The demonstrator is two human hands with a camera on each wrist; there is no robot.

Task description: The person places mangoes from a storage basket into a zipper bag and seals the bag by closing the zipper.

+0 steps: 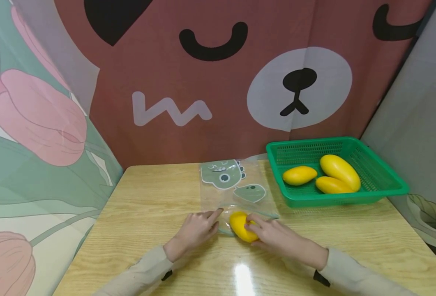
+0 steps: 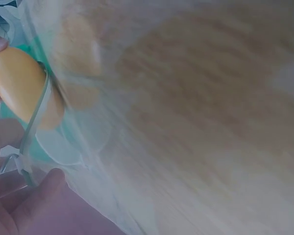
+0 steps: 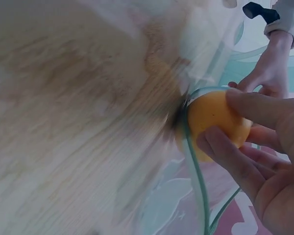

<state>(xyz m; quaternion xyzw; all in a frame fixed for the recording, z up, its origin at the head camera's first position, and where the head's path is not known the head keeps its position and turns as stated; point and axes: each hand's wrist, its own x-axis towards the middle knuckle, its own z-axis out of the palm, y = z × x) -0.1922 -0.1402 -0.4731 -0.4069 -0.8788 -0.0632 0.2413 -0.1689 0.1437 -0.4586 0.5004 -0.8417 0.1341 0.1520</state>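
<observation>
A yellow mango [image 1: 240, 225] lies at the mouth of a clear zip bag [image 1: 212, 201] printed with green dinosaurs, on the table. My right hand [image 1: 277, 236] grips the mango, thumb and fingers round its near end. The right wrist view shows the far end of the mango [image 3: 213, 117] inside the bag's green-edged opening [image 3: 198, 181]. My left hand [image 1: 197, 230] pinches the left side of the bag's rim. Seen from the left wrist, thumb and fingers [image 2: 46, 193] hold the green zip strip [image 2: 34, 120], which stands apart from the other edge.
A green plastic basket [image 1: 347, 200] stands at the table's back right, holding a large yellow mango [image 1: 340, 170] and two smaller ones. Behind the wooden table [image 1: 155, 193] hangs a bear-print cloth [image 1: 221, 78]. A flower-print cloth [image 1: 36, 115] hangs on the left.
</observation>
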